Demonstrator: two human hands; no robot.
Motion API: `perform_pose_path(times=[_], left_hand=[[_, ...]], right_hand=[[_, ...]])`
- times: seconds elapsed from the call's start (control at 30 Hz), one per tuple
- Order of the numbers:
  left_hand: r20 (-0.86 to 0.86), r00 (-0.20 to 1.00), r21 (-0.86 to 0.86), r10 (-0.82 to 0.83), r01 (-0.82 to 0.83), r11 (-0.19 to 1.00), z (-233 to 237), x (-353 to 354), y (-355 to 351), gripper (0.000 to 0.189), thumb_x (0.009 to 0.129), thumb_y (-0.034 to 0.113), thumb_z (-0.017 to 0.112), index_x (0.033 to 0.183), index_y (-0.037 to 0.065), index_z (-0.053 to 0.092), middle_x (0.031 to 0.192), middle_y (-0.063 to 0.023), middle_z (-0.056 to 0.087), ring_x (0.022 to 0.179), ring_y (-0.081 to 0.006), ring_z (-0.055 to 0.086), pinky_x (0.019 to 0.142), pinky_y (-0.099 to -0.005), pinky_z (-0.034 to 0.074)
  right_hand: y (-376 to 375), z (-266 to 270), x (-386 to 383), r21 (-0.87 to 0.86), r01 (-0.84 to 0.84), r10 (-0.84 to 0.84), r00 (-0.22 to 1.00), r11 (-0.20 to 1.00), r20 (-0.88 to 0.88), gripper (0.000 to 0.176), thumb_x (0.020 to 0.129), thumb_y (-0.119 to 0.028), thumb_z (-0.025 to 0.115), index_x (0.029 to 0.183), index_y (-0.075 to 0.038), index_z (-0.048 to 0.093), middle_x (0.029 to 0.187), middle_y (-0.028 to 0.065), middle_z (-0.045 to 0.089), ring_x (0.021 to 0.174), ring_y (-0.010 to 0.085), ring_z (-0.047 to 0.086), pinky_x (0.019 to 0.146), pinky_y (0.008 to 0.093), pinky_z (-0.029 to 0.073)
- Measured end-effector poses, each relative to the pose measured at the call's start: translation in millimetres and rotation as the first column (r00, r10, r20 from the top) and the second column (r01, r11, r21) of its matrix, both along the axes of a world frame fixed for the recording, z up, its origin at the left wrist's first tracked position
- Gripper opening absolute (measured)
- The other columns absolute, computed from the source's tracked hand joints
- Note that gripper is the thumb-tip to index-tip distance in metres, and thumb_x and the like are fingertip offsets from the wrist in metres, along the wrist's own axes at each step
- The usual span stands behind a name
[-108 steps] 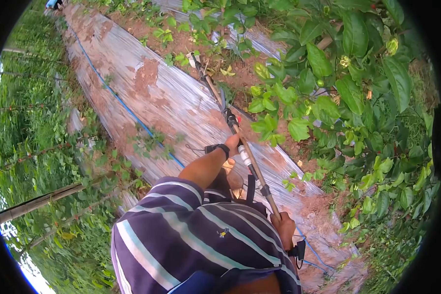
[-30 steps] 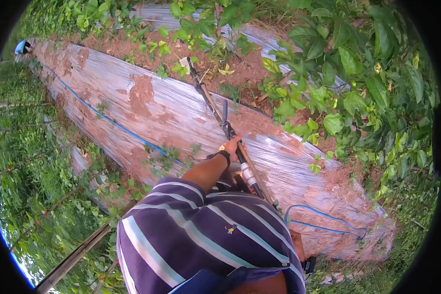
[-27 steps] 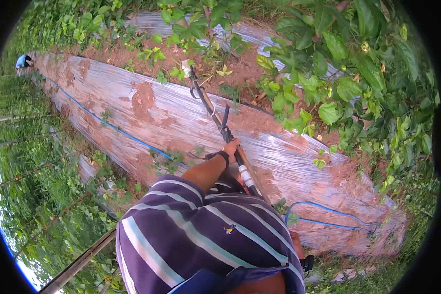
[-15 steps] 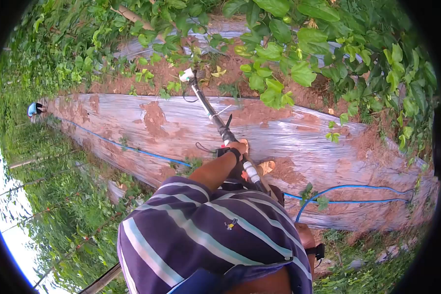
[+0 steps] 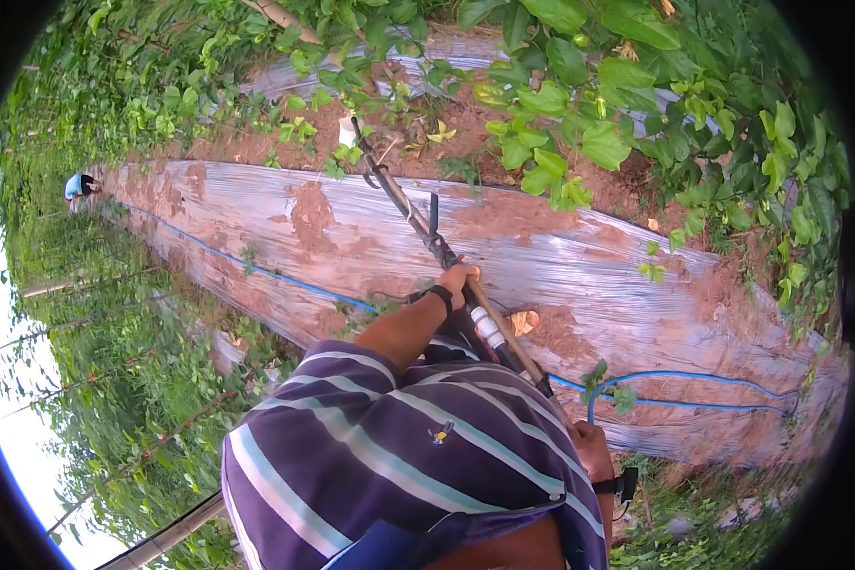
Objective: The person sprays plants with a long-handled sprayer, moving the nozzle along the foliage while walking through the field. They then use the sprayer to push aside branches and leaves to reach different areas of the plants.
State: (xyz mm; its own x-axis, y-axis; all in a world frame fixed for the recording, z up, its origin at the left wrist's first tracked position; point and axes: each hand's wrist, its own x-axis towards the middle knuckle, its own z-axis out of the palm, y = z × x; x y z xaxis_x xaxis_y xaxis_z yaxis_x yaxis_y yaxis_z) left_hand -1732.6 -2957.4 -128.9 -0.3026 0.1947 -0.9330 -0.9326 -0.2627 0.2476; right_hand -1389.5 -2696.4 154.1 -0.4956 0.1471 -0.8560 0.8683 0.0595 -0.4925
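My left hand (image 5: 458, 283), with a black band at the wrist, is wrapped round a long dark pole (image 5: 404, 204) near its middle. The pole slants up and left, with a white piece (image 5: 349, 131) at its far end and a dark lever on its side. A brown stick (image 5: 522, 351) and a white fitting (image 5: 487, 326) lie along its lower part. My right hand (image 5: 591, 445) is closed at the stick's lower end, at the right edge of my striped shirt (image 5: 389, 446); the shirt partly hides this area.
Plastic sheeting (image 5: 560, 247) with soil patches covers the ground. A blue hose (image 5: 304, 285) runs along it and loops (image 5: 693, 374) at the right. Leafy vines (image 5: 627, 76) hang above. A person in blue (image 5: 74, 186) bends over at the far left. Part of a shoe (image 5: 523, 323) shows.
The pole's far end has shifted slightly up and left, and the pole has turned, showing its lever differently. My right hand has come into fuller view beside the shirt.
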Motion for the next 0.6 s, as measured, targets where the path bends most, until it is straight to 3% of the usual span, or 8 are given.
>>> perform_pose_path(times=[0.07, 0.13, 0.23, 0.47, 0.53, 0.6], left_hand=[[0.023, 0.993, 0.131, 0.115, -0.117, 0.985, -14, -3, 0, 0.009, 0.083, 0.013, 0.057, 0.079, 0.005, 0.056, 0.067, -0.0099, 0.054, 0.065, -0.0286, 0.057, 0.062, -0.0434, 0.051], [0.012, 0.997, 0.122, 0.077, -0.078, 0.989, 30, -7, 10, 0.012, 0.081, 0.017, 0.060, 0.079, 0.007, 0.054, 0.067, -0.0082, 0.052, 0.061, -0.0253, 0.055, 0.060, -0.0409, 0.049], [0.044, 0.982, 0.196, 0.181, -0.186, 0.963, 53, -24, 12, 0.012, 0.081, 0.015, 0.062, 0.081, 0.010, 0.051, 0.070, -0.0057, 0.049, 0.065, -0.0226, 0.055, 0.063, -0.0413, 0.049], [0.145, 0.969, 0.279, 0.202, -0.236, 0.931, 37, -48, -12, 0.016, 0.081, 0.018, 0.065, 0.084, 0.012, 0.050, 0.070, -0.0045, 0.049, 0.064, -0.0222, 0.054, 0.062, -0.0411, 0.048], [0.117, 0.979, 0.287, 0.166, -0.194, 0.938, 33, -51, -20, 0.018, 0.081, 0.021, 0.062, 0.076, 0.009, 0.050, 0.065, -0.0093, 0.052, 0.063, -0.0278, 0.054, 0.066, -0.0441, 0.049], [0.123, 0.979, 0.287, 0.161, -0.190, 0.939, 40, -56, -28, 0.018, 0.081, 0.021, 0.061, 0.076, 0.008, 0.050, 0.066, -0.0097, 0.052, 0.064, -0.0279, 0.054, 0.067, -0.0440, 0.049]], right_hand=[[-2, 11, -9, 0.117, -0.029, 0.026, 0.999, 0.993, 0.026, 0.031, 0.081, -0.028, 0.071, 0.079, 0.003, 0.067, 0.059, 0.0064, 0.059, 0.053, 0.0132, 0.053, 0.048, 0.0317, 0.040], [-7, 19, -16, 0.360, -0.157, 0.153, 0.987, 0.919, 0.041, 0.030, 0.076, -0.028, 0.074, 0.080, 0.001, 0.067, 0.059, 0.0102, 0.060, 0.052, 0.0170, 0.054, 0.050, 0.0347, 0.042], [-25, 29, -29, 0.499, -0.120, 0.138, 0.990, 0.858, 0.001, 0.030, 0.073, -0.028, 0.075, 0.078, 0.001, 0.067, 0.059, 0.0131, 0.060, 0.050, 0.0213, 0.053, 0.050, 0.0370, 0.043], [-84, 75, -80, 0.593, -0.140, 0.159, 0.987, 0.793, 0.020, 0.031, 0.071, -0.027, 0.077, 0.071, 0.001, 0.063, 0.056, 0.0144, 0.055, 0.048, 0.0232, 0.050, 0.049, 0.0384, 0.041], [-96, 81, -89, 0.623, -0.230, 0.233, 0.969, 0.748, 0.078, 0.027, 0.076, -0.022, 0.068, 0.071, 0.004, 0.062, 0.057, 0.0199, 0.056, 0.048, 0.0217, 0.053, 0.049, 0.0386, 0.042], [-108, 85, -97, 0.619, -0.198, 0.202, 0.977, 0.760, 0.065, 0.026, 0.077, -0.021, 0.068, 0.070, 0.004, 0.061, 0.055, 0.0199, 0.053, 0.047, 0.0185, 0.051, 0.048, 0.0386, 0.042]])
